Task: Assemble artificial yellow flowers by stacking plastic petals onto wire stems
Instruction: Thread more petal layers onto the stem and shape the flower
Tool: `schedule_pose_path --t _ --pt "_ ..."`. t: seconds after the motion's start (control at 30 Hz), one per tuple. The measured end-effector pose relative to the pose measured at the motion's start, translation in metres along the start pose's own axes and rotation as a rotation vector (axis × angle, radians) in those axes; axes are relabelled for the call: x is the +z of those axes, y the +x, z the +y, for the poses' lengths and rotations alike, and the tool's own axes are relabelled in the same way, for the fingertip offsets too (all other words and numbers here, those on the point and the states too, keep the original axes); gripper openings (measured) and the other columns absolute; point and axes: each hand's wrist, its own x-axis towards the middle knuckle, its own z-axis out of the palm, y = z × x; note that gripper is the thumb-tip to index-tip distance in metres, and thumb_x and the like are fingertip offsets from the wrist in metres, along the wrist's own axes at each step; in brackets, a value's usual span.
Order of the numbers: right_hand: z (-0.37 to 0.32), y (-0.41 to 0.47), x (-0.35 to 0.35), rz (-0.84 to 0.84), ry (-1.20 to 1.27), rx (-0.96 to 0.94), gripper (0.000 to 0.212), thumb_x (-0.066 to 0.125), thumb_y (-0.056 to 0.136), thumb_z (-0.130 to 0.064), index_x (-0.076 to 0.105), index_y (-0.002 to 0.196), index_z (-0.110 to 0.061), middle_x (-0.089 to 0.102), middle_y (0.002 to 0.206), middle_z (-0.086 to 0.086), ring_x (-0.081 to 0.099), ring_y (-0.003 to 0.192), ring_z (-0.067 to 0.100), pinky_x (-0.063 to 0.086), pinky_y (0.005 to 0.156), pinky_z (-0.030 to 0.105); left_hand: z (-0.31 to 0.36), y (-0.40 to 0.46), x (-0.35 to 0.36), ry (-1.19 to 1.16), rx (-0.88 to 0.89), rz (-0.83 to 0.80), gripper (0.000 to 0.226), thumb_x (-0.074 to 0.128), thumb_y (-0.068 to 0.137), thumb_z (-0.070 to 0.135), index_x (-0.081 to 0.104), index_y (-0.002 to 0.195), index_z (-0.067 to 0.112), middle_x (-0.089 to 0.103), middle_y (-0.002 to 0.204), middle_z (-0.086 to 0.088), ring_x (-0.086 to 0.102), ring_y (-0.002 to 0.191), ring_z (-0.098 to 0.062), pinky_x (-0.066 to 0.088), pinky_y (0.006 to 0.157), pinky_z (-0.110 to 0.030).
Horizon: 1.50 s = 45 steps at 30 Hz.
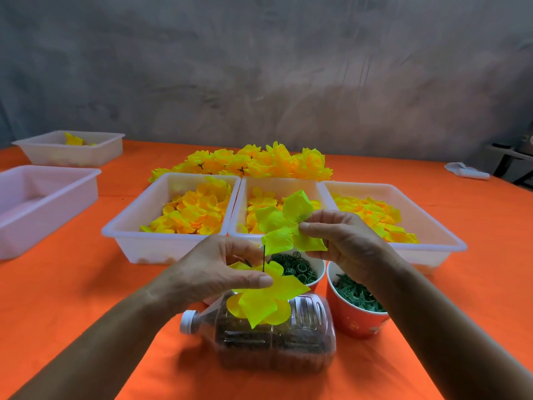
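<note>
Mid-assembly. Left hand [219, 267] pinches the wire stem [263, 259] upright, a few petal layers [268, 298] already stacked below its thumb. Right hand [343, 241] pinches a fresh petal piece [285, 223] at the stem's tip, apparently not yet slid down. Finished flowers [253, 163] heaped at 12 o'clock on the desk [86, 284]; three petal trays [161, 241] just before them hold plenty, so much work remains.

three trays [138, 215] side by side | flower pile [253, 163] behind | two cups [354, 316], bottle [274, 339] in front
</note>
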Motion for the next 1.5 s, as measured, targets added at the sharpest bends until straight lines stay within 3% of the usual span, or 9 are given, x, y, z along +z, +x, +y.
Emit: schedule_pose_path --t 0.27,0.37,0.5,0.67,0.83,0.93,1.03,1.3,1.5 --pt "-0.015 -0.004 0.007 -0.105 0.057 -0.093 0.019 0.069 0.064 -0.017 0.070 0.081 -0.009 0.072 0.085 0.010 0.068 0.078 0.021 0.055 0.074 0.035 0.029 0.008 -0.024 -0.211 0.065 0.245 0.050 0.068 0.055 0.057 0.070 0.084 0.017 0.073 0.082 0.001 0.062 0.069 -0.007 0.049 0.064 -0.021" --pt "-0.021 -0.006 0.019 -0.138 0.016 -0.099 0.042 0.070 0.063 -0.018 0.065 0.098 0.004 0.068 0.099 0.020 0.062 0.089 0.029 0.048 0.088 0.045 0.040 0.012 -0.018 -0.342 0.015 0.180 0.046 0.074 0.049 0.050 0.069 0.079 0.016 0.072 0.074 -0.001 0.061 0.059 -0.010 0.049 0.052 -0.019" --pt "-0.026 -0.006 0.027 -0.126 0.015 -0.092 0.036 0.067 0.065 -0.017 0.065 0.097 -0.001 0.067 0.097 0.017 0.062 0.087 0.027 0.049 0.088 0.046 0.048 0.017 -0.013 -0.537 -0.038 0.154 0.030 0.075 0.056 0.028 0.065 0.079 0.012 0.067 0.064 -0.002 0.056 0.049 -0.011 0.046 0.044 -0.020" --pt "-0.032 -0.007 0.027 -0.150 0.044 -0.072 0.038 0.069 0.064 -0.023 0.066 0.098 -0.004 0.070 0.091 0.009 0.066 0.083 0.020 0.049 0.081 0.039 0.052 0.019 -0.011 -0.619 -0.076 0.173 0.027 0.072 0.059 0.023 0.063 0.082 0.012 0.067 0.065 -0.002 0.056 0.049 -0.010 0.045 0.043 -0.020" --pt "-0.032 -0.005 0.029 -0.169 0.053 -0.053 0.047 0.071 0.063 -0.029 0.068 0.103 -0.006 0.071 0.103 0.012 0.067 0.097 0.027 0.047 0.096 0.047 0.053 0.021 -0.008 -0.632 -0.055 0.168 0.029 0.072 0.058 0.025 0.065 0.083 0.012 0.070 0.074 -0.004 0.061 0.064 -0.016 0.048 0.060 -0.026" --pt "-0.032 -0.003 0.030 -0.216 0.168 -0.021 0.035 0.068 0.067 -0.023 0.070 0.099 -0.009 0.072 0.099 0.011 0.069 0.089 0.023 0.051 0.089 0.043 0.055 0.023 -0.007 -0.684 -0.091 0.122 0.042 0.071 0.058 0.028 0.064 0.096 0.011 0.069 0.085 -0.007 0.063 0.075 -0.020 0.050 0.071 -0.033" --pt "-0.033 -0.002 0.032 -0.247 0.239 -0.034 0.032 0.067 0.068 -0.022 0.070 0.098 -0.010 0.072 0.095 0.007 0.068 0.081 0.018 0.057 0.074 0.034 0.059 0.020 -0.007 -0.690 -0.050 0.103 0.034 0.070 0.059 0.028 0.067 0.089 0.012 0.068 0.082 -0.006 0.063 0.069 -0.018 0.054 0.059 -0.027" --pt "-0.030 -0.007 0.031 0.125 -0.367 -0.860 0.015 0.073 0.066 0.002 0.068 0.073 -0.010 0.066 0.079 0.007 0.061 0.077 0.020 0.049 0.071 0.030 0.052 0.011 -0.003 0.005 0.538 0.539 0.023 0.079 0.068 0.006 0.068 0.072 0.025 0.070 0.079 0.001 0.065 0.078 -0.016 0.052 0.074 -0.032" --pt "-0.024 -0.011 0.031 0.389 -0.877 -1.271 0.016 0.064 0.080 0.002 0.069 0.066 -0.002 0.066 0.079 0.008 0.058 0.077 0.030 0.046 0.063 0.045 0.045 0.007 0.001 0.479 0.895 0.737 0.010 0.077 0.071 0.004 0.067 0.072 0.001 0.068 0.083 -0.008 0.063 0.080 -0.027 0.050 0.071 -0.034"
